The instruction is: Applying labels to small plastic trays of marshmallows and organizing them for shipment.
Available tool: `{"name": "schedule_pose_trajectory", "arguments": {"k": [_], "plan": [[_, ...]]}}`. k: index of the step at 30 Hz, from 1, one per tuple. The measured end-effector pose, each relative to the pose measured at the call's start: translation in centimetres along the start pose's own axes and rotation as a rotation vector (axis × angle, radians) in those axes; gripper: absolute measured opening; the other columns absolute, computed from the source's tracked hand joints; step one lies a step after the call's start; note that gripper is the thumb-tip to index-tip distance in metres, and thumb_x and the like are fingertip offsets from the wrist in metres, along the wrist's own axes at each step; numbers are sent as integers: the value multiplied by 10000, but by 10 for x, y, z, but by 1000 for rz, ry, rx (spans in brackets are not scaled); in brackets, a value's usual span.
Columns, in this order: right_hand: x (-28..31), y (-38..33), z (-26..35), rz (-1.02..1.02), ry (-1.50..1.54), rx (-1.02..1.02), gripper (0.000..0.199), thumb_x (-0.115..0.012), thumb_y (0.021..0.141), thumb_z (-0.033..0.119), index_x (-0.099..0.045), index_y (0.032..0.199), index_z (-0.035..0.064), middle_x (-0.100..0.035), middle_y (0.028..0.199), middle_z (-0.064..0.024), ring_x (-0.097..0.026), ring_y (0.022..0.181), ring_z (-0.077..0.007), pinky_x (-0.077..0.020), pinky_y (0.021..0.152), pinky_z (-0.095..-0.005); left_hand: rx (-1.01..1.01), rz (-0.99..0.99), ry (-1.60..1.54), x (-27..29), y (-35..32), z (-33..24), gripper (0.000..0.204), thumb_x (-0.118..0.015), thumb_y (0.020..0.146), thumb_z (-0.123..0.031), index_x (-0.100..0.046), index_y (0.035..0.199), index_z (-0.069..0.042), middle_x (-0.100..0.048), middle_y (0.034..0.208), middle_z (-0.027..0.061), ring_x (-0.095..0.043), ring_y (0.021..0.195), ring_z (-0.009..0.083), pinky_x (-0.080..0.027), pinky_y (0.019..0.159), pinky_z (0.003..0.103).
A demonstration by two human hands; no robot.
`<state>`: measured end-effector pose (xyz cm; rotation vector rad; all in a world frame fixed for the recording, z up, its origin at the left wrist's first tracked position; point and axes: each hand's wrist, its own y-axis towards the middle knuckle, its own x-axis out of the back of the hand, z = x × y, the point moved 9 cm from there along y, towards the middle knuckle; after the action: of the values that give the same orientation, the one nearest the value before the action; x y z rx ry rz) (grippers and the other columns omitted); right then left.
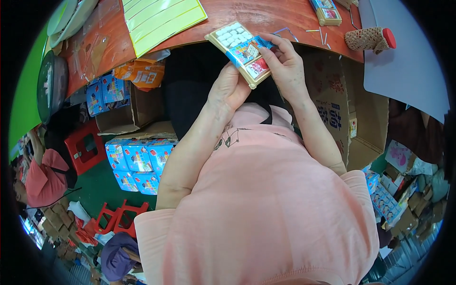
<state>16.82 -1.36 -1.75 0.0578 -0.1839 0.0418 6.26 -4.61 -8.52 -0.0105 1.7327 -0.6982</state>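
Note:
Just past the table's near edge I hold a shallow tan tray [253, 82], tilted, with rows of white block-like pieces [232, 35] at its far end. A blue printed sleeve [245, 51] wraps its middle, and a red-and-white printed part [258, 68] shows at the near end. My left hand [231, 87] grips the tray from below at its near left side, its fingers mostly hidden underneath. On the other side, my right hand [287, 64] is closed on the sleeve's right edge, thumb on top and fingers curled.
On the reddish table [166, 55] lie a yellow lined sheet [164, 21], several thin sticks [321, 35] and a similar packed tray [327, 12]. A red-capped jar in a woven cover [368, 40] lies at right. Blue boxes [137, 156], an open carton [368, 128] and red stools [86, 147] stand below.

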Motion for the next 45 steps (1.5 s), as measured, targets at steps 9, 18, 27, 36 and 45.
{"name": "schedule_pose_trajectory", "arguments": {"k": [9,18,27,36,45], "plan": [[16,3,-4,-62,248,-58,322,-627,967,56,-590,1282,0,-593,1147,-46,-614,993,-98,-513,881,-236,-263,-308,381,32,-36,-47,357,-645,965,-202,-578,1234,22,-653,1135,110,-620,1009,149,-488,795,308],[-6,-8,16,10,166,120,346,-603,963,0,-538,1302,25,-561,1123,-45,-594,942,-94,-509,847,-233,-182,-63,495,-17,-41,-36,345,-642,970,-178,-583,1251,12,-670,1173,86,-645,1064,169,-518,949,366],[-2,-5,4,-34,605,-87,394,-633,957,49,-515,1333,43,-619,1117,-85,-611,1009,-125,-524,898,-289,-98,159,128,-18,-36,-32,365,-612,990,-251,-565,1257,-8,-659,1175,128,-654,1072,241,-538,961,441],[-16,-9,0,4,573,-86,389,-627,960,41,-516,1332,38,-636,1119,-91,-612,1030,-121,-523,896,-275,-181,-21,202,-11,-30,-31,296,-600,974,-102,-554,1250,-6,-647,1197,118,-651,1102,217,-545,972,385],[-13,-14,34,48,-74,255,187,-620,951,5,-728,1084,80,-526,1108,-40,-572,947,-82,-469,776,-193,-134,-14,282,-6,-30,-33,334,-559,972,-85,-531,1293,6,-624,1260,108,-622,1158,228,-505,1020,408]]}}
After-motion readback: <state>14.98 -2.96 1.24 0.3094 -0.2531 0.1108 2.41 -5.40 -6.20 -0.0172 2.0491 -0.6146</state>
